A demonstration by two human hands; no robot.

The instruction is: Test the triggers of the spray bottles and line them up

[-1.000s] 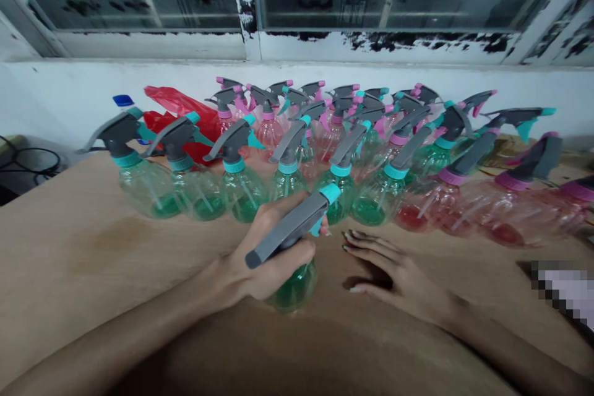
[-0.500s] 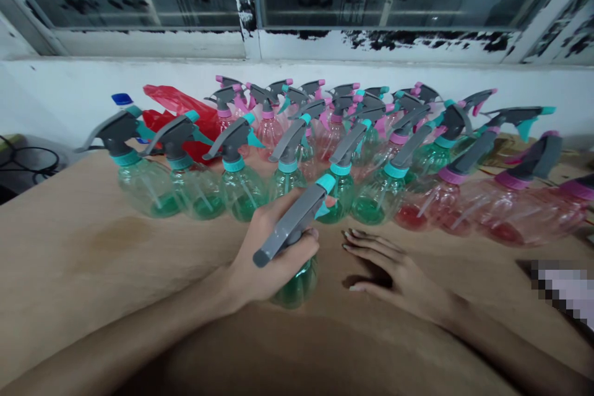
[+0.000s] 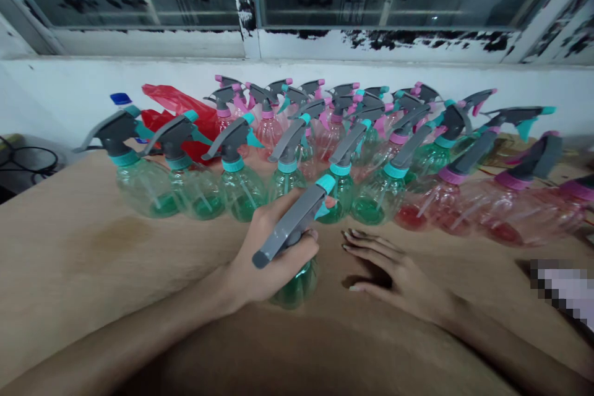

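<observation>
My left hand [image 3: 271, 253] is wrapped around the neck of a green spray bottle [image 3: 297, 289] just under its grey trigger head. That bottle stands on the table in front of the row, its teal nozzle pointing away to the right. The fingers cover its collar and most of its trigger. To the right, my right hand [image 3: 394, 269] rests on the tabletop with fingers spread and nothing in it. Beyond both hands runs a row of green spray bottles [image 3: 244, 195] with teal collars, continuing at right as pink spray bottles [image 3: 450, 204].
More spray bottles [image 3: 269, 130] crowd behind the front row. A red plastic bag [image 3: 180, 105] and a blue cap [image 3: 121, 99] are at back left. Black cables [image 3: 32, 161] lie beyond the table's [image 3: 55, 229] left edge. A pixelated patch covers something at right.
</observation>
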